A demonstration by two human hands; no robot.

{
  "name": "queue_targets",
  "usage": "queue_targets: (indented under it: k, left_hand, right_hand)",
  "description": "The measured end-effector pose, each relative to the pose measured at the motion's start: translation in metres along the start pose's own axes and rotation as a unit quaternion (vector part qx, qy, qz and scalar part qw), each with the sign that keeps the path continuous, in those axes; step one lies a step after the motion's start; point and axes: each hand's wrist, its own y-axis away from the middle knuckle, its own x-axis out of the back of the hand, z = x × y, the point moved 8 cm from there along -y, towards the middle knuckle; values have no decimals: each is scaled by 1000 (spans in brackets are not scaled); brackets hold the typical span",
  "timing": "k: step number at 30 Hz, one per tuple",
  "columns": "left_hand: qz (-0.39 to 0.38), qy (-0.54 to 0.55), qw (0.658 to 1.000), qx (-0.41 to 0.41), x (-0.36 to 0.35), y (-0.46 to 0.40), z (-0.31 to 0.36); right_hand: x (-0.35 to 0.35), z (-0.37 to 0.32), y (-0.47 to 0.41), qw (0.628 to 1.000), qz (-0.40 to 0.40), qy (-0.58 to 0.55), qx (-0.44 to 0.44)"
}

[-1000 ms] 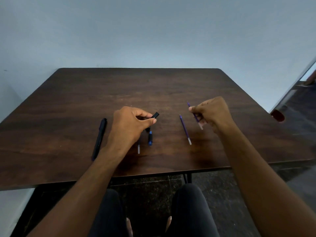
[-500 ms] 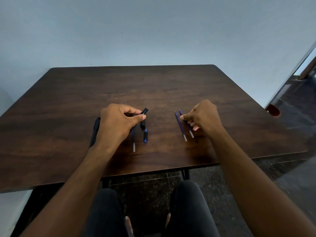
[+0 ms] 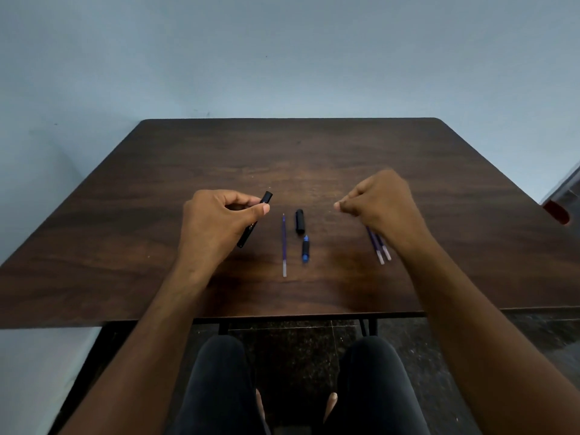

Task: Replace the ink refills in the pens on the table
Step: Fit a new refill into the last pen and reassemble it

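Black pen barrel: slim, matte, pinched between thumb and forefinger of the left hand, long axis tilted toward the table's far right corner. Loose blue refill, black cap, blue tip piece: mid-table, lengthwise toward the near edge. Right hand: fingers curled together, blurred, holding nothing discernible, above two refills.

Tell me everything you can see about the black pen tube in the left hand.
The slim black pen barrel looks like matte plastic, straight and round, with a blunt far end and faint pale lettering low on its side. The left hand pinches it near the top between thumb and forefinger, and the palm hides its middle. It slants from upper right down to lower left over the dark wooden table. Whether its lower end touches the wood, I cannot tell. No refill shows at either end.
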Motion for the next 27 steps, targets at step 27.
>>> queue_targets:
  k: [27]
  left_hand:
    - [-13, 100, 994, 51, 12, 8, -20]
  right_hand:
    - [-118, -61, -1, 955, -164, 248, -18]
